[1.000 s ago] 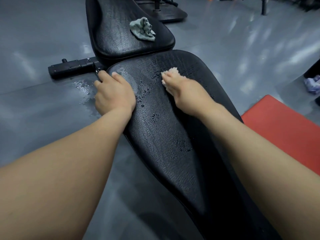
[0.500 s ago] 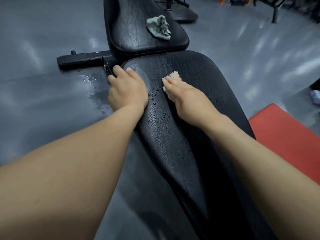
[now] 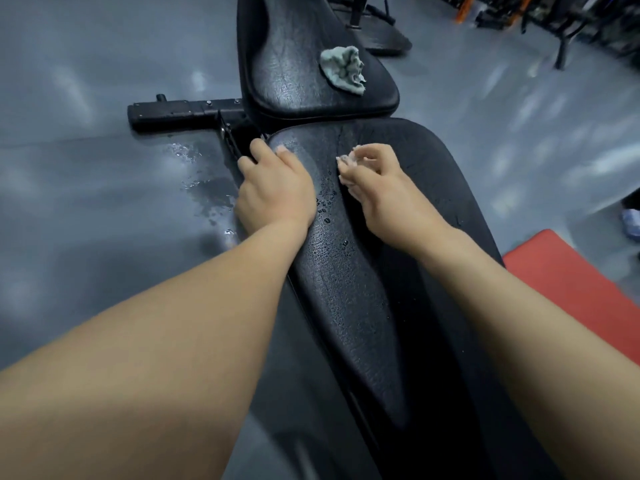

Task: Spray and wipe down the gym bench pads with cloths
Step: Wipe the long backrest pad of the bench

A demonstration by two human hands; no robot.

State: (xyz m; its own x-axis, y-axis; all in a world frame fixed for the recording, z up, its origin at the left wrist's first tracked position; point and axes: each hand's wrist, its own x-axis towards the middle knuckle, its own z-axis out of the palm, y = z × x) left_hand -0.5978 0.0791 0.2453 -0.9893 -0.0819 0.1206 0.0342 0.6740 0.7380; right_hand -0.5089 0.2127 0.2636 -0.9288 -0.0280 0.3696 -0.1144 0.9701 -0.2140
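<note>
A long black bench pad runs from the bottom of the head view up to the middle, wet with droplets. My left hand grips its upper left edge, fingers curled over the side. My right hand is on the pad's upper middle, fingers bunched around a small pale cloth. Beyond lies a second black pad with a crumpled grey-green cloth on its right side.
The bench's black steel foot bar juts left on the grey floor, with a wet patch beside it. A red pad sits at right. Racks and equipment legs stand at the far back right.
My right hand's fingers have gone from lying flat on the pale cloth to bunching it up. The view has shifted so both pads sit lower and further right. The left hand keeps its grip.
</note>
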